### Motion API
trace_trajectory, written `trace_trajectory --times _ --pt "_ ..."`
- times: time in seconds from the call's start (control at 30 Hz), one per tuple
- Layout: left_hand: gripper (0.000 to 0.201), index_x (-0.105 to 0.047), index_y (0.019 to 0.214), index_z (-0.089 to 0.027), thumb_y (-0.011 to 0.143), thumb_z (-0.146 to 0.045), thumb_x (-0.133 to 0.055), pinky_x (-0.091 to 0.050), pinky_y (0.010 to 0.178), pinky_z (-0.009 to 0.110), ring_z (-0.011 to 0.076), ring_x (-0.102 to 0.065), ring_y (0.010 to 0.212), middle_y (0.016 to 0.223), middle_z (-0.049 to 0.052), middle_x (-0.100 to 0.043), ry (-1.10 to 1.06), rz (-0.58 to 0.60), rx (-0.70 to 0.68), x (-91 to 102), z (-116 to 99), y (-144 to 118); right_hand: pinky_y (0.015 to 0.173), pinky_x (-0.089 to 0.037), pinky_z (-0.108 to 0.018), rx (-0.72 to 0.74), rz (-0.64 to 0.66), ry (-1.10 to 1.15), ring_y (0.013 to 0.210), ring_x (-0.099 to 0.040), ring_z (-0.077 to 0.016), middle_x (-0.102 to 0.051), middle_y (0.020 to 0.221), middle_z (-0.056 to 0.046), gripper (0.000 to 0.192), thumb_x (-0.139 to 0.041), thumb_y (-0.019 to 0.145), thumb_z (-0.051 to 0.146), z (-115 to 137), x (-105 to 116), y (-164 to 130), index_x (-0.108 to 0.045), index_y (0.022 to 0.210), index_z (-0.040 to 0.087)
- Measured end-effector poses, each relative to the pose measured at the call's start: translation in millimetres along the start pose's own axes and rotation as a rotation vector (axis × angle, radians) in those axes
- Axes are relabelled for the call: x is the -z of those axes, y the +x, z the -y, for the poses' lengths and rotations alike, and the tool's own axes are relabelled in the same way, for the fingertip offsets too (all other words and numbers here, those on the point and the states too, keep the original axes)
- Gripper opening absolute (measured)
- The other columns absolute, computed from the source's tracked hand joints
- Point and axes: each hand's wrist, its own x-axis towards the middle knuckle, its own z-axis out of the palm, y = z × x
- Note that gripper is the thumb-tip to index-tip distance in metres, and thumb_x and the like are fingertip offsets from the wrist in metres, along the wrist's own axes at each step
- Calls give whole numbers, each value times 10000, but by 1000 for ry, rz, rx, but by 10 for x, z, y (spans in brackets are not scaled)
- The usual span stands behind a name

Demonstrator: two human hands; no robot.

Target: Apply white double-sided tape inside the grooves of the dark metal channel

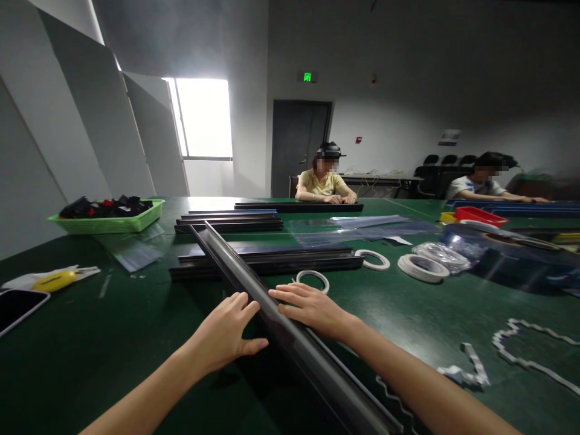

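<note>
A long black channel-shaped strip (290,329) runs slantwise from the near right edge of the view to the far left, over other strips. My left hand (226,335) is at its left side, fingertips against the edge and thumb held apart. Across the strip, my right hand (312,308) lies with its fingers stretched over the right edge, palm down. Neither hand wraps around the strip. Behind it lie more dark strips (281,264) side by side. A white tape roll (317,278) sits just beyond my right hand, partly hidden by it.
A green basket (104,225) of black parts stands at the left, near a phone (20,308). Tape rolls (421,269), clear plastic sheets (362,229) and crumpled white strips (475,368) lie rightward. Two people (321,181) work across the green table (149,338).
</note>
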Motion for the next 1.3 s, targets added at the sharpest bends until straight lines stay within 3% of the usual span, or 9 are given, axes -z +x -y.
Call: trace_trajectory --times 0.3,0.57,0.67,0.83,1.03,1.13,1.3 --pt "488 -529 1073 -213 784 -604 -497 -407 807 419 252 -530 892 964 57 -577 44 11 44 20 -71 4 1043 -364 -394 107 -232 -201 1269 -406 -183 -524 1335 -50 183 -459 913 193 53 -121 -49 -611 1015 178" --pt "567 -402 1282 -283 787 -522 -542 -382 921 439 253 -492 1056 1162 62 -523 -229 37 108 66 -140 -34 1039 -370 -407 37 -279 -232 1274 -395 -199 -563 1271 -73 128 -464 903 178 164 -124 -39 -585 862 171" --pt "589 -366 1318 -300 785 -431 -578 -389 952 400 227 -478 1083 1185 52 -500 -383 71 105 89 -157 -30 1021 -371 -401 -2 -296 -214 1204 -452 -190 -619 1121 -61 164 -425 917 180 158 -134 -49 -569 838 181" --pt "624 -361 1335 -292 762 -312 -606 -410 947 367 202 -494 1048 1173 44 -495 -586 122 98 150 -159 -21 877 -384 -350 -68 -241 -244 906 -523 -159 -597 847 -41 194 -380 935 210 182 -155 -49 -558 865 179" --pt "517 -446 1287 -272 787 -304 -573 -447 820 311 164 -542 897 1047 15 -594 -688 179 193 224 -94 21 740 -295 -327 -145 -206 -304 788 -453 -154 -573 809 -27 184 -396 927 217 285 -157 -47 -554 836 189" --pt "422 -564 1174 -236 787 -404 -571 -443 774 306 171 -553 852 959 12 -641 -665 208 256 251 14 50 740 -274 -322 -167 -164 -292 750 -428 -149 -564 800 -19 199 -389 928 199 331 -119 -40 -558 824 202" --pt "401 -648 1043 -199 766 -479 -573 -453 752 298 180 -579 836 991 36 -666 -695 254 289 314 241 70 716 -281 -310 -233 -66 -280 744 -429 -159 -555 793 -21 159 -425 918 184 398 -38 -5 -559 835 208"
